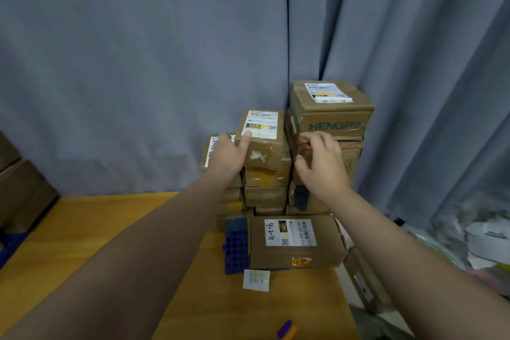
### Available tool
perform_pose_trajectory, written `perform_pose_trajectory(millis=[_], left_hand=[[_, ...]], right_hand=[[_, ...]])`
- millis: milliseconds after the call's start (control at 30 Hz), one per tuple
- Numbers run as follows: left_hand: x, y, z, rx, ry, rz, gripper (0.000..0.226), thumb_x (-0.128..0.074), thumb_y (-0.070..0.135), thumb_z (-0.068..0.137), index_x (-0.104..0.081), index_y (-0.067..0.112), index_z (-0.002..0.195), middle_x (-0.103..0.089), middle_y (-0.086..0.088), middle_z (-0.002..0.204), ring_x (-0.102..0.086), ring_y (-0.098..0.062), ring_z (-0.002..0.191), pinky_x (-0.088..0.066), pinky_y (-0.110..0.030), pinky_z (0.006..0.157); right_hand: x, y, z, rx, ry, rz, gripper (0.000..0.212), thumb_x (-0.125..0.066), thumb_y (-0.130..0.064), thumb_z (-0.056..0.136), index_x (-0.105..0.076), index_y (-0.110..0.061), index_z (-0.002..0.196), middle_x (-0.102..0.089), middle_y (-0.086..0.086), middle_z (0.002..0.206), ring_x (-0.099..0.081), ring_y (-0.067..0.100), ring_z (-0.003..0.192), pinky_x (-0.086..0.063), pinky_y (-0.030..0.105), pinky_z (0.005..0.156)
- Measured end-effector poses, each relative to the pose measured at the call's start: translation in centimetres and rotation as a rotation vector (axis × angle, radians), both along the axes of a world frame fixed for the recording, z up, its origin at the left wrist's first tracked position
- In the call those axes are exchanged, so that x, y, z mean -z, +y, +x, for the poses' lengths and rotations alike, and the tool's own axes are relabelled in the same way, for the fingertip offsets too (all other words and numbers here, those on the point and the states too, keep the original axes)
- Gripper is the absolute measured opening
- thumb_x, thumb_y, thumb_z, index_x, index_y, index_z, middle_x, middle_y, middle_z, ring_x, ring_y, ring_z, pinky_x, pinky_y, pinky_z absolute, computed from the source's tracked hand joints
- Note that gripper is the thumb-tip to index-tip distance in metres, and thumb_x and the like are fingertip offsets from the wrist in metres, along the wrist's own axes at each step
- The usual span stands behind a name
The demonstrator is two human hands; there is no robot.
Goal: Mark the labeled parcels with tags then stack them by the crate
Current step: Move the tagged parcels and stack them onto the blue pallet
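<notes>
Stacks of brown cardboard parcels stand at the table's far edge against the curtain. My left hand (pixel 230 153) holds the left side of the small top parcel (pixel 262 136) of the middle stack, thumb on its white label. My right hand (pixel 320 159) hovers with relaxed fingers in front of the right stack, just below the "HENGP" box (pixel 332 109). It holds nothing. Nearer to me, a flat parcel (pixel 296 241) with "4-2-71" handwritten on its label lies on the blue crate (pixel 234 250). A purple marker (pixel 285 328) lies at the table's near edge.
A small white sticker sheet (pixel 256 280) lies on the wooden table (pixel 110 229) in front of the crate. Grey curtains (pixel 138 63) hang behind. More cardboard boxes (pixel 19 188) sit at the left, and plastic bags (pixel 474 237) on the right.
</notes>
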State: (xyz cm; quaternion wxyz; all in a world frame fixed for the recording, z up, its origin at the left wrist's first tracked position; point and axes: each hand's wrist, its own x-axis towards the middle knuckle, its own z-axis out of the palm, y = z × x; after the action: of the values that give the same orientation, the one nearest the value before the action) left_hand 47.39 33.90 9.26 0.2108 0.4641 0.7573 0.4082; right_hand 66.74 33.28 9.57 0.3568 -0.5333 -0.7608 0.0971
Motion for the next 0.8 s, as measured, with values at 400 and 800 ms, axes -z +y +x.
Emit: perform_pose_trajectory(millis=[400,800], left_hand=[[3.1,-2.0,1.8,0.304,0.836,0.107,0.069,-0.049,0.042,0.095,-0.014,0.026,0.153,-0.011,-0.013,0.158,-0.015,-0.033,0.144,-0.022,-0.047,0.117],[0.1,1.8,2.3,0.379,0.768,-0.100,0.071,-0.048,0.046,0.096,-0.008,0.031,0.153,-0.004,-0.006,0.160,-0.008,-0.031,0.146,-0.018,-0.045,0.116]], right_hand=[[2.1,1.5,0.9,-0.003,-0.030,0.025,0.041,-0.057,-0.017,0.087,-0.051,-0.019,0.128,-0.046,0.001,0.129,-0.038,0.019,0.124,-0.033,0.038,0.108],[2.1,1.5,1.0,-0.013,-0.035,0.020,0.041,-0.057,-0.015,0.086,-0.052,-0.018,0.127,-0.046,0.003,0.128,-0.038,0.020,0.122,-0.033,0.040,0.106]])
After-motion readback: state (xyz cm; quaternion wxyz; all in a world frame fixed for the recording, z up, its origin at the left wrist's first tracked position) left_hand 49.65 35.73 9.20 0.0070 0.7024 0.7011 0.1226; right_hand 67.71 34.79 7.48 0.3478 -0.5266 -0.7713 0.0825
